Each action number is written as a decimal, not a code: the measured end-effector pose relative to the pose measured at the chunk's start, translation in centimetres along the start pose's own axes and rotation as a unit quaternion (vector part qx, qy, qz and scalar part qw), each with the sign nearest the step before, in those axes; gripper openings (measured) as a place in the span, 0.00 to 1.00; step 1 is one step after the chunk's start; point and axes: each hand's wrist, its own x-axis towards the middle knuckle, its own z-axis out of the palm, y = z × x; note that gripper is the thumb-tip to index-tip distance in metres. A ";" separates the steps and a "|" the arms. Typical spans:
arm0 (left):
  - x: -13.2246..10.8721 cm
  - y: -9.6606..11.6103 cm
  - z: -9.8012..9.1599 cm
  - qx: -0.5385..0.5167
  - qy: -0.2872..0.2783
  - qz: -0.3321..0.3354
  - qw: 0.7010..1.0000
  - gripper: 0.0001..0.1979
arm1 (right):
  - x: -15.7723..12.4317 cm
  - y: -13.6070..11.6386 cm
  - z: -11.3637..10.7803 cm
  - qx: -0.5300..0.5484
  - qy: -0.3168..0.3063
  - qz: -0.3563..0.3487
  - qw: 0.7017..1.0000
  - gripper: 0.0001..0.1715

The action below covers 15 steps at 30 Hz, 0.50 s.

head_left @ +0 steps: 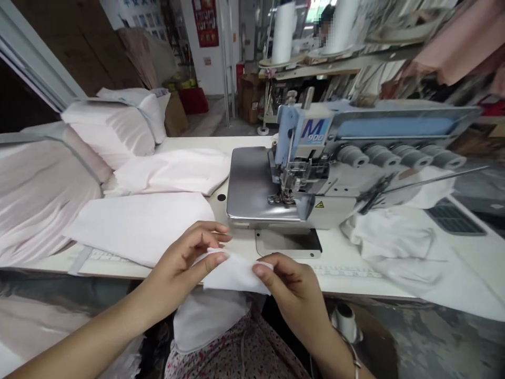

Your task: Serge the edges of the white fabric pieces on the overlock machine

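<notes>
My left hand (185, 263) and my right hand (292, 295) pinch a small piece of white fabric (232, 273) between thumbs and fingers, just above the front edge of the white sewing table (339, 281). A paler white cloth (209, 321) hangs below the piece over my floral-patterned lap; I cannot tell whether the two are joined. The overlock sewing machine (307, 173), marked M 900, stands directly ahead of my hands. Its presser foot (286, 184) is a short distance beyond them and touches neither hand.
Folded pale pink fabric stacks (114, 126) and a white panel (138, 226) lie left of the machine. Crumpled white cloth (390, 237) lies to its right. Thread cones (283, 31) stand on a stand behind it, and hanging pink fabric (457, 42) crosses the upper right.
</notes>
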 end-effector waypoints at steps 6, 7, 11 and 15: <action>-0.1 -0.1 2.2 -0.109 0.007 -0.109 0.988 0.09 | -0.4 0.1 0.2 -0.044 0.072 -0.034 0.996 0.10; -0.2 0.0 2.4 -0.106 0.013 -0.110 0.988 0.10 | -0.3 0.2 0.1 -0.056 0.081 -0.047 0.994 0.09; -0.5 0.3 3.1 -0.067 0.036 -0.104 0.992 0.12 | -0.1 0.1 -0.1 -0.075 0.081 -0.072 0.991 0.10; -0.7 1.0 3.5 0.013 0.013 -0.072 0.997 0.13 | 0.2 -0.1 -0.1 -0.008 0.019 -0.027 0.999 0.16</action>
